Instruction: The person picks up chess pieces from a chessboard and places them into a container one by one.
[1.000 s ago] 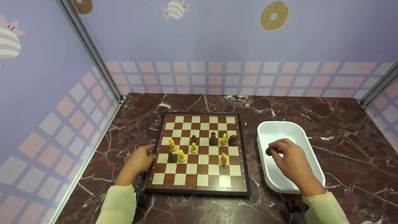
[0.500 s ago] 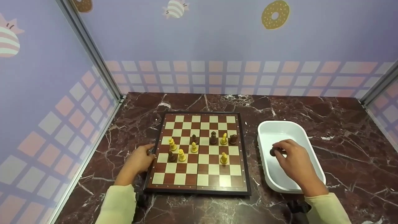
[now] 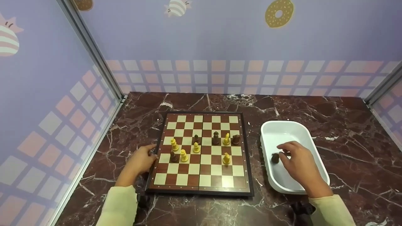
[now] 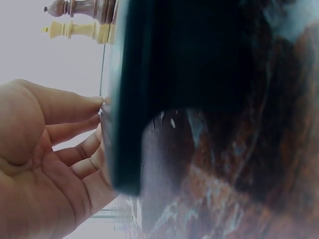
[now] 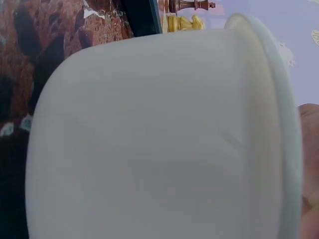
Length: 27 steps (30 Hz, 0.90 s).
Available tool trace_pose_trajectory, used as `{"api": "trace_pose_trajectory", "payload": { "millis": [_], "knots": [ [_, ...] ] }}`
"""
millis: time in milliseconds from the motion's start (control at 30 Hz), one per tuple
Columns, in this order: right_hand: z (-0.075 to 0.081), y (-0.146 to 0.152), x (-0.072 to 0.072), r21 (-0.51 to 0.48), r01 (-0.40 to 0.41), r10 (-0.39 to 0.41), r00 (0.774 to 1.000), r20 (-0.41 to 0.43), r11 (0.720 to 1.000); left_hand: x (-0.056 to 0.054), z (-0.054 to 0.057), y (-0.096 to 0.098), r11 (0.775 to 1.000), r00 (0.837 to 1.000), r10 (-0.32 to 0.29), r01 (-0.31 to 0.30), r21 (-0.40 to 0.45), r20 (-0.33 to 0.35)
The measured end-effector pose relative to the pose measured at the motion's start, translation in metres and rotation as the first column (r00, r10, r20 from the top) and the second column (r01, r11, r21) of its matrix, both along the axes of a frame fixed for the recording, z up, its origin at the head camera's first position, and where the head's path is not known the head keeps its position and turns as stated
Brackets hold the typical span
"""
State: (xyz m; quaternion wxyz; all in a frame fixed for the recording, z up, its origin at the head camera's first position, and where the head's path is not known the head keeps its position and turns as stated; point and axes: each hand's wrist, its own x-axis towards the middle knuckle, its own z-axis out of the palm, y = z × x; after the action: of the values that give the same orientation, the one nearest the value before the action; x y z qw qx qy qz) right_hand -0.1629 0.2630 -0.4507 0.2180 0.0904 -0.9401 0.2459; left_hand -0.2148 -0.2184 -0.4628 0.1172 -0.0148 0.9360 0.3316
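A wooden chessboard (image 3: 207, 179) lies on the marble table with several yellow pieces (image 3: 183, 155) and several dark pieces (image 3: 215, 138) standing on it. To its right stands a white tray (image 3: 282, 124). A dark chess piece (image 3: 275, 158) lies inside the tray, just left of my right hand (image 3: 284, 151), whose loosely bent fingers hover over it without holding it. My left hand (image 3: 150, 154) rests against the board's left edge; the left wrist view shows its fingertips (image 4: 94, 102) touching the dark board rim (image 4: 164, 74). The right wrist view is filled by the tray's outer wall (image 5: 149, 139).
The dark red marble table (image 3: 345, 125) is enclosed by purple walls at the left, back and right, with metal corner posts (image 3: 91, 50). Bare marble lies behind the board and to the right of the tray.
My right hand held the dark piece over the tray; the piece has since dropped from the fingers and lies on the tray floor. The left hand has not moved.
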Motion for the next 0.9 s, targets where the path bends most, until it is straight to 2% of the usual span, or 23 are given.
{"api": "trace_pose_trajectory", "payload": {
  "millis": [433,900],
  "knots": [
    [0.006,-0.007,-0.001,0.002,-0.020,0.020,1.000,-0.004,1.000,-0.001,0.000,0.000,1.000,1.000,0.001,-0.001,-0.020,0.006],
    [0.011,-0.016,0.001,-0.022,-0.033,0.032,0.999,-0.043,0.999,-0.001,-0.001,0.001,1.000,1.000,0.011,-0.012,0.015,0.026]
  ]
}}
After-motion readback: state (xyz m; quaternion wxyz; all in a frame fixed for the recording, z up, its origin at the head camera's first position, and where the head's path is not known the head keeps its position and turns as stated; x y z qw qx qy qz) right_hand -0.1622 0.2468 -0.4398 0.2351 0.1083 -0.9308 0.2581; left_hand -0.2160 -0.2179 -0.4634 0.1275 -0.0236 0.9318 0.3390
